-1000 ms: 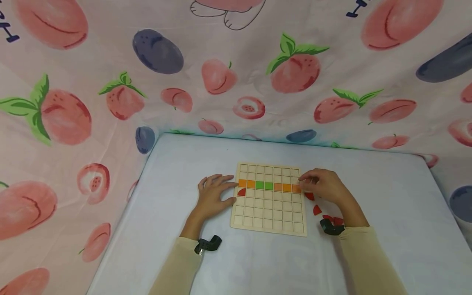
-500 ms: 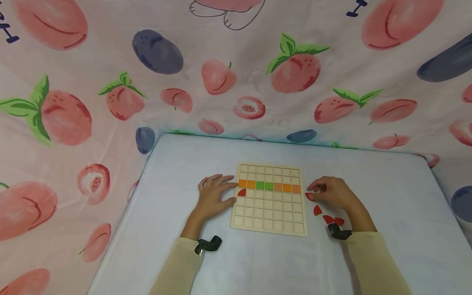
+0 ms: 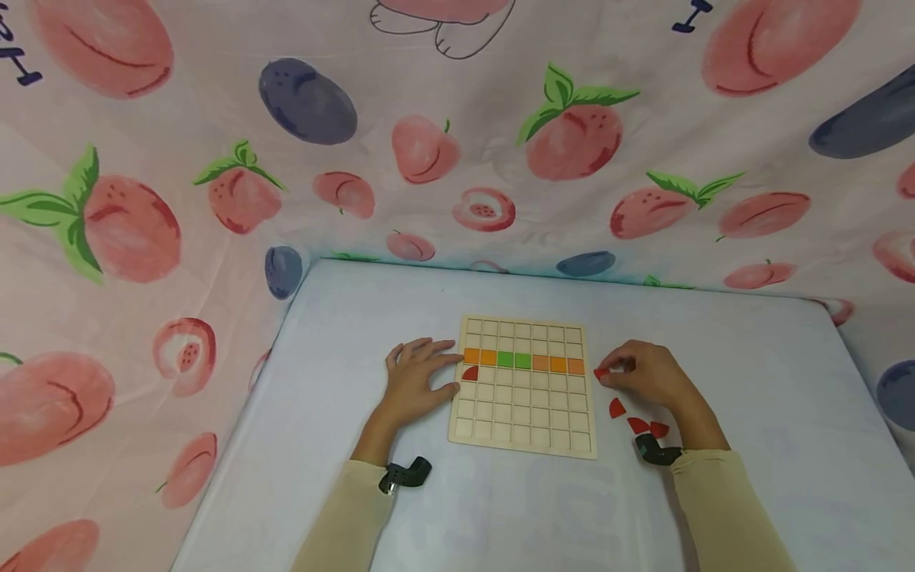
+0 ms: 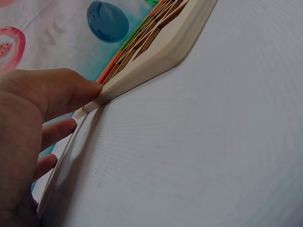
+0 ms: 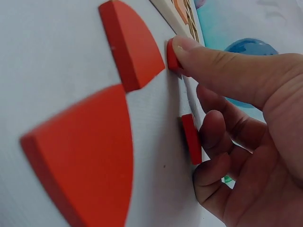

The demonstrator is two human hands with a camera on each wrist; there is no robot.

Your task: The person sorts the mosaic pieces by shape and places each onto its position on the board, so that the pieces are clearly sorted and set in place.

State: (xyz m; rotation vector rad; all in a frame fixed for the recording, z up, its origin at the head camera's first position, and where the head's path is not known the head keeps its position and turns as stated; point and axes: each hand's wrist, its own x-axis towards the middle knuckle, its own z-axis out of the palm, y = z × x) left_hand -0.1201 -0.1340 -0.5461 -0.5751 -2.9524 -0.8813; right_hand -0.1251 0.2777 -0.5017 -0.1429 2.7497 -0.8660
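A wooden grid board (image 3: 522,413) lies flat, with orange and green square tiles (image 3: 505,360) across one row and a red quarter-circle tile (image 3: 469,372) in the cell below that row's left end. At the board's left edge, my left hand (image 3: 415,380) rests with fingers spread; its thumb (image 4: 80,90) touches the wooden side. Just right of the board, my right hand (image 3: 643,369) pinches a red quarter-circle tile (image 3: 599,373) between thumb and forefinger. Another red tile (image 5: 191,139) stands out beside the curled fingers in the right wrist view.
Loose red quarter-circle tiles lie on the white table (image 3: 529,508) near my right wrist: one (image 3: 617,408) stands apart, while two more (image 3: 638,426) almost touch. Behind and left of the table hangs a fruit-printed cloth (image 3: 429,95).
My right hand has moved off the row's right-end orange tile, rightward and slightly down, and taken hold of a red tile, which has shifted slightly. The left hand stays put.
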